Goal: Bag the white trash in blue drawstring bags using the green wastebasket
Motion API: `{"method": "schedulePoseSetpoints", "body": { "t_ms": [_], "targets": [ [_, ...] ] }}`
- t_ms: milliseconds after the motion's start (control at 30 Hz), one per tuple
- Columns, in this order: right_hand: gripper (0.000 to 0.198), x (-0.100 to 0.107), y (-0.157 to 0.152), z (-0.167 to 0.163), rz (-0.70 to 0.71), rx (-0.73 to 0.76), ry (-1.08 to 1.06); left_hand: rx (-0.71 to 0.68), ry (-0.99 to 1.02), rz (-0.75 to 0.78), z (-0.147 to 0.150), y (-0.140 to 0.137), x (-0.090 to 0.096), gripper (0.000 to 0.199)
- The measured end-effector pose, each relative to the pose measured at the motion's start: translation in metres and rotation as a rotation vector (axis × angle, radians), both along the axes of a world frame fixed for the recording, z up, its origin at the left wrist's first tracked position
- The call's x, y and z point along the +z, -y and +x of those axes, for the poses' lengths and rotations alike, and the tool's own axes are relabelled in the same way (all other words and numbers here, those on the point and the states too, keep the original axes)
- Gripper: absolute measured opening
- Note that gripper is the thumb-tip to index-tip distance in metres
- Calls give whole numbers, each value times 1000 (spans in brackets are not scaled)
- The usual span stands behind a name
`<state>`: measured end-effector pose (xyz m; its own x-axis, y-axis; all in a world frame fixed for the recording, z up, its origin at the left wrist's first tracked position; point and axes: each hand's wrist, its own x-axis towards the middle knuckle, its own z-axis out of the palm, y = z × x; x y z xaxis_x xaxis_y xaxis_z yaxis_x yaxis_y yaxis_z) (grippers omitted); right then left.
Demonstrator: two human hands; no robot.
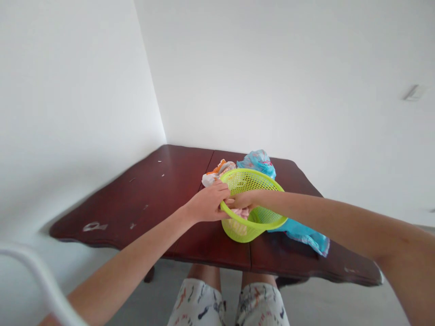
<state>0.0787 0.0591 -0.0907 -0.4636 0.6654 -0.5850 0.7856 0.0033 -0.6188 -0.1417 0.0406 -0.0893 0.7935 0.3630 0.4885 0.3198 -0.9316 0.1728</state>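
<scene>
A yellow-green plastic basket with a mesh wall stands on the dark red wooden table. My left hand is closed over the left side of its rim. My right hand reaches down inside, close to the left hand, with its fingers around a pink cloth. The fingertips of the right hand are partly hidden by the cloth and the rim. Something pale yellow shows through the basket's lower left wall.
Behind the basket lie a crumpled light blue cloth and a white and orange cloth. Another blue cloth spreads out on the right. The table has a wavy edge, scuff marks and small scraps, with white walls behind and left.
</scene>
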Motion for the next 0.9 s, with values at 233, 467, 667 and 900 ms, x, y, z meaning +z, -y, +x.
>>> {"method": "schedulePoseSetpoints", "body": {
  "t_ms": [233,467,667,900],
  "targets": [
    [47,19,1,23,286,430,242,1,24,-12,-4,5,2,43],
    [39,57,38,64,898,227,84,47,14,35,-10,15,-1,43],
    [54,48,88,88,1216,-498,-621,168,110,-1,-16,20,-14,38],
    [52,-25,147,71,1512,-960,-760,247,93,153,-23,51,-9,136]
  ]
}}
